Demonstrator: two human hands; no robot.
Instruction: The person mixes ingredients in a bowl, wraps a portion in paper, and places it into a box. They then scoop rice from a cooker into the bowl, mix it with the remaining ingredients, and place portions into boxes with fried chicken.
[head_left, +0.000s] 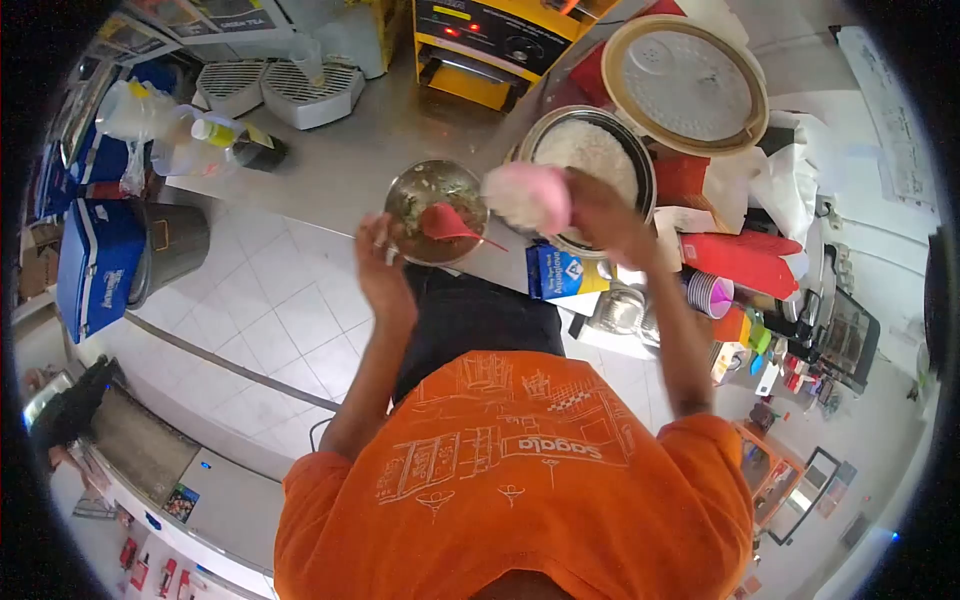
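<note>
My right hand (608, 222) is closed on a pink bowl (548, 192) heaped with white rice, blurred by motion. That bowl is tilted in the air between a steel mixing bowl and a round pot (640, 150) of cooked rice. At the near left rim of the steel mixing bowl (402, 187), my left hand (383, 270) grips the edge with its fingers. Inside lie chopped green bits in some liquid and a red spoon (443, 221), whose handle sticks out over the right rim.
A blue and yellow packet (562, 272) lies at the counter's front edge. The pot's large round lid (686, 82) rests behind it. A yellow machine (490, 45) stands at the back. Left are a dark-liquid bottle (240, 142), a bin (178, 240) and a blue cooler box (100, 268).
</note>
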